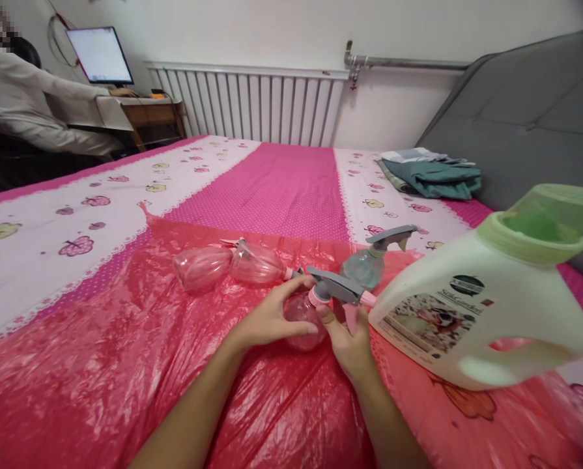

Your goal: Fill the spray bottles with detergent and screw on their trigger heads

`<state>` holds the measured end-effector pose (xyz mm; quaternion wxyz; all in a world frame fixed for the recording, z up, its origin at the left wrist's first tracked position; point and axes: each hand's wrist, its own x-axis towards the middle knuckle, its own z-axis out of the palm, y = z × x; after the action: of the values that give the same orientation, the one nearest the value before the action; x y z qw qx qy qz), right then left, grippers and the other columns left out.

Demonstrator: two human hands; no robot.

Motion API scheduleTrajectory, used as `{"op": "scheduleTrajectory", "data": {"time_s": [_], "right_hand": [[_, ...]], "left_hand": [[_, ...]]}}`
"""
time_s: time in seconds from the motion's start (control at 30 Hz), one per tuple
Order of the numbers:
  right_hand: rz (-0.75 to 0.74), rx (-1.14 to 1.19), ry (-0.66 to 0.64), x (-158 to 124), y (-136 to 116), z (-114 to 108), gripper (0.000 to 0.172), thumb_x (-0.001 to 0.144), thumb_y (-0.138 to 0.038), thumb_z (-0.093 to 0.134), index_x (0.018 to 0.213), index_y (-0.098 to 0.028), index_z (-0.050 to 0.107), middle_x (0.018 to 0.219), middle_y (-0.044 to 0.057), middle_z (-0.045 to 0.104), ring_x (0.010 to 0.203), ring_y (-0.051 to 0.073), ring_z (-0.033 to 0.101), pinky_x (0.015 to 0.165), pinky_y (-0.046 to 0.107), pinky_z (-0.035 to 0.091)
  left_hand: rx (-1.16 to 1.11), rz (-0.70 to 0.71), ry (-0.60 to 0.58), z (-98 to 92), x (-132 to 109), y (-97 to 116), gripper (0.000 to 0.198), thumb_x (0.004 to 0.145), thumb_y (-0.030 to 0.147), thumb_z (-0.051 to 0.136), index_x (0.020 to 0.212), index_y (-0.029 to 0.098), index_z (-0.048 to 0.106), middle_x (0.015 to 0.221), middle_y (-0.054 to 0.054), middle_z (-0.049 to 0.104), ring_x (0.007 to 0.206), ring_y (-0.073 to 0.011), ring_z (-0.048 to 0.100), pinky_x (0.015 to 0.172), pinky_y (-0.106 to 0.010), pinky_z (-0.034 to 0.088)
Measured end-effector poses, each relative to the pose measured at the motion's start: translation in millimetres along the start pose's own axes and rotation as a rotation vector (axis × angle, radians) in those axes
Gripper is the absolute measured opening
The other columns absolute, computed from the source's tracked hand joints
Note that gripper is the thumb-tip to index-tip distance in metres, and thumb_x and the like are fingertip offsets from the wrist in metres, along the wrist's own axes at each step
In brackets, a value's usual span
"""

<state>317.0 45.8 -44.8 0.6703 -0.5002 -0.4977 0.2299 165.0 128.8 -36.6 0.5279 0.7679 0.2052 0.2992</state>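
A clear spray bottle (298,342) with a grey trigger head (339,285) and pink collar stands between my hands on red plastic film. My left hand (271,316) is wrapped round its body, thumb across the front. My right hand (347,342) grips near the collar, its thumb against the neck; some of its fingers are hidden behind the bottle. Just beyond, another spray bottle (364,268) with a grey head stands upright. Two clear bottles lie on their sides to the left, a far-left bottle (200,268) and a nearer bottle (256,264).
Close on the right stands a large white detergent jug (432,319) with a green cap. Red plastic film (90,371) covers the near part of the bed (291,189). Folded clothes (430,172) lie by the grey headboard (535,111). A person (37,98) sits at a desk, back left.
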Motion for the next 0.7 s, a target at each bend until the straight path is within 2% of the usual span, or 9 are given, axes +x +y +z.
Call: {"op": "scheduleTrajectory", "data": {"time_s": [0.17,0.33,0.53,0.7], "right_hand": [[0.001,-0.023,0.014,-3,3,-1,0.039,0.089,-0.048,0.068,0.114,-0.019,0.066,0.11,0.009,0.063,0.104,0.02,0.061,0.093,0.032,0.053],[-0.01,-0.03,0.018,-2,7,-1,0.036,0.09,-0.047,0.067,0.113,-0.019,0.066,0.108,0.008,0.063,0.106,0.02,0.06,0.098,0.035,0.051],[-0.018,0.023,-0.039,4,1,-3,0.047,0.084,-0.045,0.076,0.121,-0.021,0.061,0.108,0.006,0.063,0.108,0.019,0.059,0.099,0.035,0.052],[0.018,0.013,0.015,0,4,-3,0.041,0.085,-0.048,0.072,0.113,-0.019,0.065,0.106,0.008,0.064,0.103,0.02,0.061,0.095,0.034,0.053]], "left_hand": [[0.034,-0.038,0.013,-1.3,-1,-3,0.087,0.07,0.039,0.086,0.146,0.025,0.046,0.154,-0.012,0.046,0.143,-0.0364,0.041,0.121,-0.055,0.029],[0.033,-0.012,0.018,-2.2,-1,-2,0.083,0.071,0.039,0.086,0.144,0.024,0.05,0.152,-0.014,0.049,0.14,-0.0368,0.045,0.119,-0.056,0.031],[0.038,0.002,0.006,-0.1,0,2,0.083,0.073,0.038,0.084,0.147,0.028,0.046,0.153,-0.01,0.048,0.142,-0.0353,0.043,0.119,-0.053,0.033],[-0.005,0.016,-0.012,1.0,0,8,0.081,0.075,0.036,0.084,0.146,0.028,0.046,0.152,-0.01,0.049,0.143,-0.0343,0.042,0.12,-0.051,0.033]]}}
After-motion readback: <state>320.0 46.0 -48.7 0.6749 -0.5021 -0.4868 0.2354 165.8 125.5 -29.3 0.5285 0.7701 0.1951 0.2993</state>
